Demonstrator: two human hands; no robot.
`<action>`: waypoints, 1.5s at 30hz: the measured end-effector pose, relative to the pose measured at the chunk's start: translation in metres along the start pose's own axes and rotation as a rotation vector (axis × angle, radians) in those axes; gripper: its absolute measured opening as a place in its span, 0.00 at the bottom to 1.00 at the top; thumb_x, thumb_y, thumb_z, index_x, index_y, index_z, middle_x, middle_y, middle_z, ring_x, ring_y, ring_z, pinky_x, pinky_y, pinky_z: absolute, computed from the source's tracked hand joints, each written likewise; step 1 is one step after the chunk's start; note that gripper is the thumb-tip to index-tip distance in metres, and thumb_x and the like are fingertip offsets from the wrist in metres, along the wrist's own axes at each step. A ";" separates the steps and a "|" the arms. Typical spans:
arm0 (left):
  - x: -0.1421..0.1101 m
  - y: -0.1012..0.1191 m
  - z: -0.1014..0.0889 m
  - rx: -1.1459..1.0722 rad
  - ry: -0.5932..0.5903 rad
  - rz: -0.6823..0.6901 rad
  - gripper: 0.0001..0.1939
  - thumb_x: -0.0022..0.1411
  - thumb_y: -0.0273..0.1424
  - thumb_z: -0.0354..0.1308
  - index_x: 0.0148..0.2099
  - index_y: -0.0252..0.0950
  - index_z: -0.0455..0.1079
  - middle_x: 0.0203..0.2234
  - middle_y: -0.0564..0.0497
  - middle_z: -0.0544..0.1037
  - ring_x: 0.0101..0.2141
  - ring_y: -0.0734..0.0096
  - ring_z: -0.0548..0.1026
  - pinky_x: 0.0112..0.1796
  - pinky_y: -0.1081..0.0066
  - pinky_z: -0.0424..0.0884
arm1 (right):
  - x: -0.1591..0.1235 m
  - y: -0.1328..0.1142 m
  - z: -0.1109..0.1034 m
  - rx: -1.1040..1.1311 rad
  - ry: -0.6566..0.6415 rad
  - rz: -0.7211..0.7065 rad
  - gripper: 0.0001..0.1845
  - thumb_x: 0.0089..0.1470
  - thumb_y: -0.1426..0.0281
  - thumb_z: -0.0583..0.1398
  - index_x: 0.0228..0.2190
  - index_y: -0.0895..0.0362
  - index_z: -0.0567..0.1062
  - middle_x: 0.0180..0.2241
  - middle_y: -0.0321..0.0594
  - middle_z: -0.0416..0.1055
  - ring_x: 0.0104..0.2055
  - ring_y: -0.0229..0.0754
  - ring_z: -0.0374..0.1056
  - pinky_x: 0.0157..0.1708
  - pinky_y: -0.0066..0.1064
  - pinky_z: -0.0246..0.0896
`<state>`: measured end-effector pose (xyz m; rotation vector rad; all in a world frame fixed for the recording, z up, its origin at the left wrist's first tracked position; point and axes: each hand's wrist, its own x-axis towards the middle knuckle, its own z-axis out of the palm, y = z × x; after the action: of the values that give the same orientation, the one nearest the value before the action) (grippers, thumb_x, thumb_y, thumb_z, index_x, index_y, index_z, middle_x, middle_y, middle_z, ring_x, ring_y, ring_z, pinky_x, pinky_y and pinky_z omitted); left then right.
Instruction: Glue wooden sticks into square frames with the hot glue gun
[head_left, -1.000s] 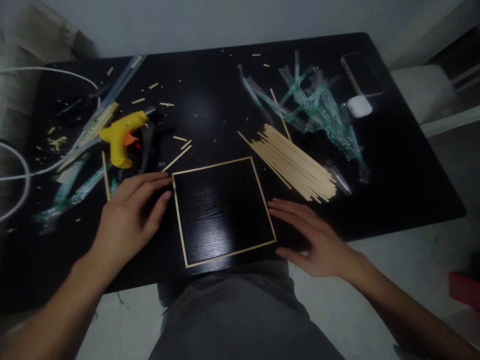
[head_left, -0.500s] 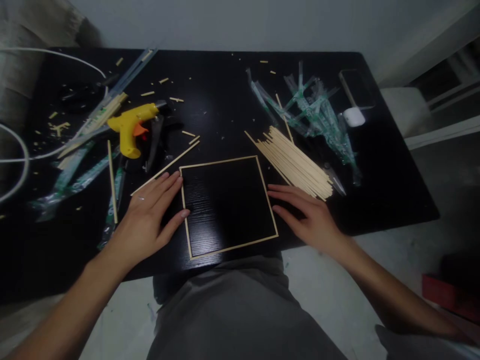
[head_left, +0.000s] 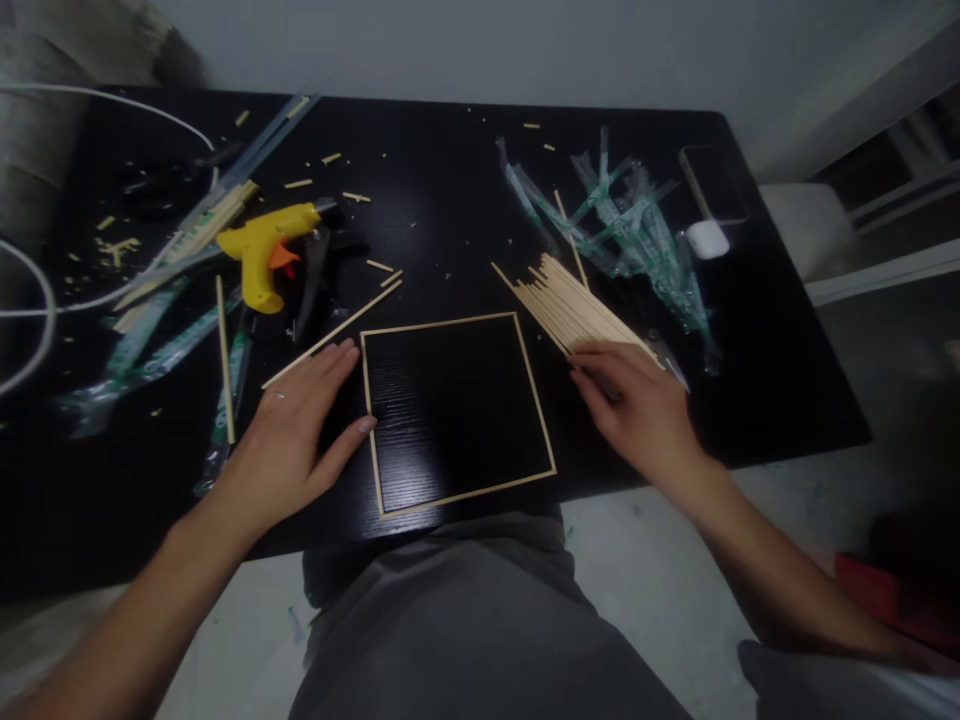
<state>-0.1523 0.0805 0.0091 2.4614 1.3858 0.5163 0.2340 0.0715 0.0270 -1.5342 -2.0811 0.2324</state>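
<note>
A square frame of thin wooden sticks (head_left: 460, 325) lies flat on the black table. My left hand (head_left: 296, 425) rests open at its left side, thumb touching the left stick, fingers stretched out on the table. The far end of a loose stick (head_left: 334, 335) shows just beyond those fingers. My right hand (head_left: 641, 405) is beside the near end of a bundle of wooden sticks (head_left: 574, 305), covering part of it. Its fingers are slightly bent, thumb a little apart, with no held stick visible. Whether the fingertips touch the bundle is hard to tell.
A yellow glue gun (head_left: 262, 250) stands at the left amid stick offcuts, plastic wrappers (head_left: 135, 350) and a white cable (head_left: 45, 320). On the right are crumpled wrappers (head_left: 637, 230), scissors (head_left: 671, 362), a white earbud case (head_left: 707, 239) and a phone (head_left: 712, 183).
My right hand has left the right side of the square frame and moved right, over to the stick bundle. The left hand has shifted slightly left, its fingertips off the frame.
</note>
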 end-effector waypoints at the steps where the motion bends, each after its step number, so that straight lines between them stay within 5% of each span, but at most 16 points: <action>1: 0.000 0.001 -0.001 -0.005 0.014 -0.027 0.34 0.74 0.39 0.55 0.77 0.46 0.50 0.71 0.40 0.65 0.69 0.46 0.65 0.67 0.42 0.65 | 0.004 0.003 0.000 -0.045 -0.020 0.007 0.09 0.68 0.71 0.60 0.45 0.52 0.81 0.46 0.46 0.81 0.49 0.53 0.78 0.52 0.52 0.76; 7: -0.004 0.013 -0.018 -0.004 0.328 -0.292 0.16 0.73 0.36 0.55 0.60 0.42 0.71 0.52 0.44 0.81 0.53 0.52 0.80 0.55 0.53 0.75 | 0.024 0.008 0.000 -0.198 -0.182 0.094 0.07 0.67 0.72 0.58 0.42 0.58 0.77 0.41 0.51 0.79 0.42 0.55 0.77 0.43 0.47 0.74; 11: 0.004 0.007 -0.037 0.021 0.487 -0.441 0.15 0.73 0.39 0.56 0.55 0.37 0.74 0.48 0.43 0.81 0.48 0.54 0.80 0.54 0.54 0.74 | 0.032 0.012 -0.002 -0.214 -0.243 0.140 0.05 0.64 0.71 0.61 0.41 0.57 0.77 0.39 0.49 0.80 0.37 0.53 0.77 0.37 0.42 0.72; 16: 0.029 -0.013 -0.064 0.163 0.378 -0.544 0.20 0.71 0.44 0.55 0.55 0.35 0.75 0.48 0.41 0.80 0.47 0.52 0.79 0.54 0.51 0.73 | 0.044 0.013 -0.013 -0.216 -0.213 0.118 0.05 0.64 0.69 0.61 0.36 0.54 0.77 0.35 0.47 0.80 0.33 0.51 0.77 0.33 0.41 0.71; 21: 0.052 -0.024 -0.074 0.148 0.245 -0.714 0.24 0.70 0.46 0.54 0.56 0.33 0.74 0.49 0.39 0.79 0.49 0.49 0.77 0.54 0.51 0.73 | 0.054 -0.020 -0.015 0.115 -0.160 0.175 0.06 0.63 0.67 0.62 0.42 0.53 0.76 0.36 0.43 0.80 0.37 0.50 0.79 0.39 0.42 0.76; 24: 0.063 -0.026 -0.071 0.111 0.159 -0.761 0.26 0.70 0.48 0.54 0.55 0.32 0.74 0.46 0.39 0.80 0.46 0.50 0.77 0.52 0.53 0.72 | 0.052 -0.057 0.003 0.552 -0.317 0.242 0.28 0.64 0.69 0.62 0.63 0.49 0.65 0.38 0.38 0.79 0.36 0.45 0.80 0.38 0.39 0.80; 26: 0.067 -0.029 -0.068 0.105 0.124 -0.763 0.27 0.70 0.49 0.53 0.56 0.31 0.74 0.45 0.39 0.81 0.44 0.51 0.77 0.49 0.55 0.72 | 0.048 -0.081 0.019 0.705 -0.427 0.230 0.35 0.63 0.72 0.62 0.68 0.46 0.60 0.39 0.37 0.77 0.34 0.41 0.79 0.35 0.36 0.80; 30: 0.067 -0.034 -0.060 0.088 0.115 -0.755 0.27 0.71 0.49 0.54 0.56 0.32 0.74 0.43 0.41 0.81 0.39 0.57 0.75 0.44 0.61 0.69 | 0.044 -0.112 0.043 0.754 -0.600 0.171 0.26 0.62 0.76 0.61 0.60 0.47 0.72 0.40 0.36 0.75 0.37 0.38 0.78 0.38 0.32 0.79; 45: 0.068 -0.052 -0.048 -0.196 0.172 -0.752 0.21 0.68 0.49 0.57 0.38 0.34 0.75 0.28 0.53 0.77 0.28 0.72 0.67 0.33 0.67 0.58 | 0.053 -0.130 0.064 0.606 -0.600 0.068 0.09 0.63 0.75 0.63 0.44 0.55 0.80 0.38 0.39 0.80 0.36 0.39 0.76 0.37 0.32 0.74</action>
<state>-0.1806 0.1685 0.0436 1.5962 2.0523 0.6374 0.0822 0.0882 0.0477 -1.2378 -2.0762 1.3517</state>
